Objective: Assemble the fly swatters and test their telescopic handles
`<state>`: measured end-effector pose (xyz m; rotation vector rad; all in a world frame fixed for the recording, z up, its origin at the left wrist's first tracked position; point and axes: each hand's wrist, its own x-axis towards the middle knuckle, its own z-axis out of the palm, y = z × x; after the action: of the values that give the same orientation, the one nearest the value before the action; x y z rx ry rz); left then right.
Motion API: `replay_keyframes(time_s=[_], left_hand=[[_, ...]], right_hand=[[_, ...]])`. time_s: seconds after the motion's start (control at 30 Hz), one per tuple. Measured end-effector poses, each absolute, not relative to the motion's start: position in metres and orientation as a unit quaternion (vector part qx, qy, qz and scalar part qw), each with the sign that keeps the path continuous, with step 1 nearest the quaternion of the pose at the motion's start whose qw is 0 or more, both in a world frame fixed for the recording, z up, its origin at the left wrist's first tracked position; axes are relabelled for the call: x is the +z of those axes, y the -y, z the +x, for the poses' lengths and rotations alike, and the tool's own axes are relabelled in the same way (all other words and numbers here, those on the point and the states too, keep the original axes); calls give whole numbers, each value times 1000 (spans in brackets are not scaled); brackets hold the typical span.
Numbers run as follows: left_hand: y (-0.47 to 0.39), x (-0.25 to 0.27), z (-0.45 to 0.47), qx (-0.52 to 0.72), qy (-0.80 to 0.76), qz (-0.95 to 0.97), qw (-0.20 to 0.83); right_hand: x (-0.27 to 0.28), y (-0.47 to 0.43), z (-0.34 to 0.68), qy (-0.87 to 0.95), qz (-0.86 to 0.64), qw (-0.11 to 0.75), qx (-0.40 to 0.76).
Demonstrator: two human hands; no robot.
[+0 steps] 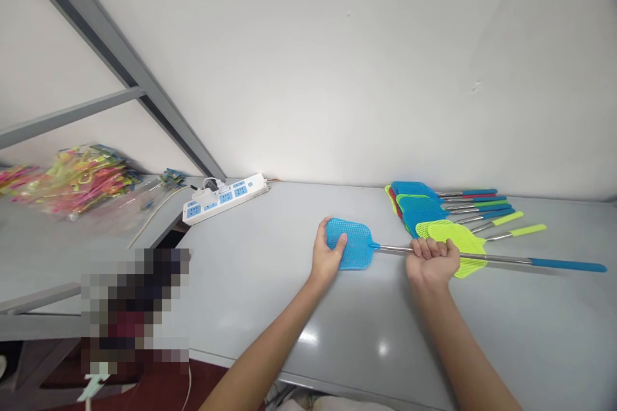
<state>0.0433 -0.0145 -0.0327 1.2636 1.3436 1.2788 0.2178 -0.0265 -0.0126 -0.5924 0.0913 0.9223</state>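
A blue fly swatter (355,245) with a perforated head, a metal rod and a blue grip is held level above the table by both hands. My left hand (329,250) pinches the head at its left edge, thumb on top. Around the metal rod, my right hand (434,259) is closed with its palm side up. The rod stretches right to the blue grip. Just behind my right hand lies a yellow-green fly swatter (463,241), partly covered by the hand and rod. More swatters, such as a blue one (414,191), overlap in a pile beyond it.
A white power strip (226,198) with plugs sits by the wall on the grey table (241,282). Bagged colourful items (87,183) lie on the left surface. A grey metal frame (139,64) slants across the left. The lower left is pixelated.
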Motion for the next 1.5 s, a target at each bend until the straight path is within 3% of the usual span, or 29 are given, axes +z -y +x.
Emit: replay_keyframes(time_s=[1.5], left_hand=[[27,-34,53,493,-551,515,433]], right_hand=[[-17,29,198,-11,-260,873,413]])
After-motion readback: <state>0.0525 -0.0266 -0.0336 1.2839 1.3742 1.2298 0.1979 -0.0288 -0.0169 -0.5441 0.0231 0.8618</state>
